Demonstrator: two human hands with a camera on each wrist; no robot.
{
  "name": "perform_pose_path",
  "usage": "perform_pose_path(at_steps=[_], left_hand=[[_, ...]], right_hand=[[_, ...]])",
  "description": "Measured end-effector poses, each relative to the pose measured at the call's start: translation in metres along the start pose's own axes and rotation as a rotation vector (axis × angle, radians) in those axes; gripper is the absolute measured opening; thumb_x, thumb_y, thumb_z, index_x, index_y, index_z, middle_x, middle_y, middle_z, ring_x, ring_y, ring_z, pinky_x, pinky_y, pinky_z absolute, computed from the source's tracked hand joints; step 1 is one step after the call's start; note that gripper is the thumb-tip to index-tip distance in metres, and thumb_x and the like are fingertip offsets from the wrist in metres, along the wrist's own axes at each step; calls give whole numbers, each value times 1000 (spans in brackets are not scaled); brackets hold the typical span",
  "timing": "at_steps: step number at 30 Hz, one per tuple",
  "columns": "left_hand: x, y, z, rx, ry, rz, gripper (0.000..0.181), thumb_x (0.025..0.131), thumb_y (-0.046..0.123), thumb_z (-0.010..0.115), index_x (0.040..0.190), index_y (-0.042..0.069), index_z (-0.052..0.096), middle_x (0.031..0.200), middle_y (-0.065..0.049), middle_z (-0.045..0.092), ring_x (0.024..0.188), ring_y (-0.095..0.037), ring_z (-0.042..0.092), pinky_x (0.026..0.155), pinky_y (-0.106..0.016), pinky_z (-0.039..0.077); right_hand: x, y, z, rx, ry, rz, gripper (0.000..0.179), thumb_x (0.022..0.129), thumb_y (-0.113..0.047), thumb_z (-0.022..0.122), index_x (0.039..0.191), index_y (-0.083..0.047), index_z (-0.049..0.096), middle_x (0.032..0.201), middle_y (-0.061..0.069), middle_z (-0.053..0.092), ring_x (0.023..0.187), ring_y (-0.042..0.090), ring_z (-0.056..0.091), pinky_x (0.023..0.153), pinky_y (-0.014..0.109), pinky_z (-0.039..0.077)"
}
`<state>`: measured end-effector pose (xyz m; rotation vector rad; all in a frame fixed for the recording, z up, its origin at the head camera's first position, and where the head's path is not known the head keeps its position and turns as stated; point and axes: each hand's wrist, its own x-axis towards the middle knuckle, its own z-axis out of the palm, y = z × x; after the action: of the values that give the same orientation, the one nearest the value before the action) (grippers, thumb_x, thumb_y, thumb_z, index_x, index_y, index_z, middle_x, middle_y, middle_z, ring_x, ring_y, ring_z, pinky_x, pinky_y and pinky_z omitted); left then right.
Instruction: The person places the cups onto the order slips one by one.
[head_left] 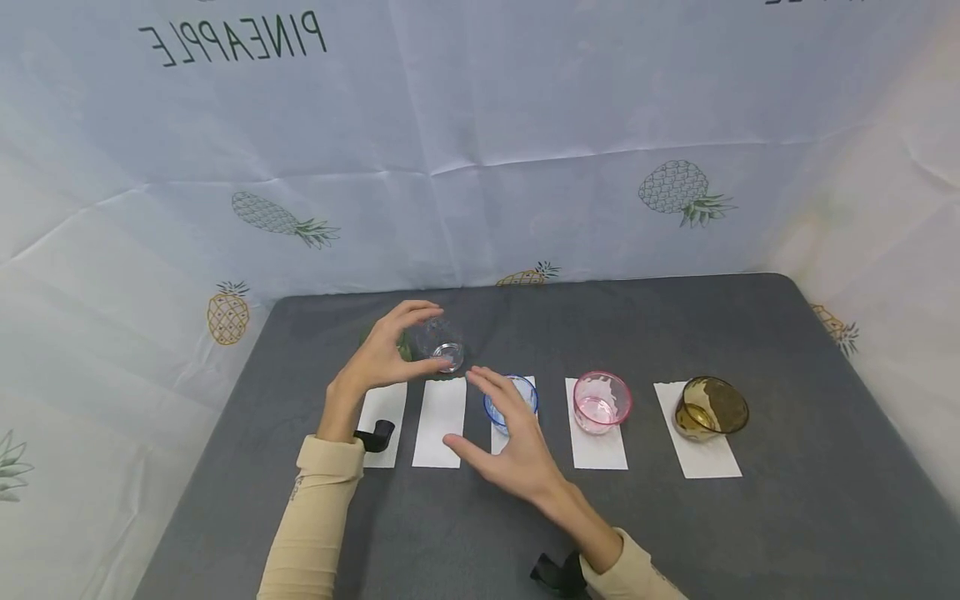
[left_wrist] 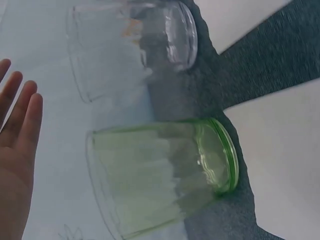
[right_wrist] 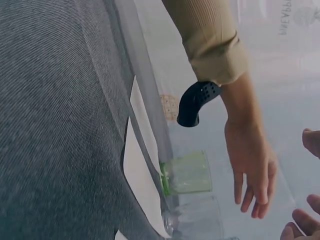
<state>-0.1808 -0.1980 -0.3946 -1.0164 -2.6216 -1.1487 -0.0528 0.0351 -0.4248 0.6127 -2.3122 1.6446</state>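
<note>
Two Wrist Views Rolled Sideways, One Wide From Above

Your head camera looks forward and down over the table (head_left: 465, 542), far enough back to include the curtain (head_left: 480, 100). Your left wrist camera faces the green glass (left_wrist: 150, 175) and the clear glass (left_wrist: 120, 55) close up. Your right wrist camera looks low across the table towards your left hand (right_wrist: 252, 157), from farther off. Both wrist views share the two glasses.

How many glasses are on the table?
5, left to right in the head view: green glass, partly behind the left hand; clear glass; blue glass, partly behind the right hand; pink glass; amber glass.
</note>
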Motion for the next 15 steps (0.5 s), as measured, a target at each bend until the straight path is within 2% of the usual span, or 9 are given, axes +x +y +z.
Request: perform_pose_path(at_steps=[8, 15], left_hand=[[4, -16, -2, 0, -23, -55, 71, 77, 19, 88, 140, 6, 60, 146, -18, 54, 135, -37, 52, 111, -58, 45], [6, -26, 1, 4, -41, -95, 72, 77, 25, 87, 142, 10, 59, 148, -16, 53, 139, -36, 49, 113, -62, 41]], right_hand=[[4, -4, 18, 36, -68, 9, 80, 83, -27, 85, 153, -19, 47, 154, 4, 50, 144, 25, 48, 114, 52, 44], [1, 2, 33, 42, -112, -4, 79, 83, -25, 85, 152, -15, 49, 153, 8, 52, 145, 24, 48, 117, 50, 42]])
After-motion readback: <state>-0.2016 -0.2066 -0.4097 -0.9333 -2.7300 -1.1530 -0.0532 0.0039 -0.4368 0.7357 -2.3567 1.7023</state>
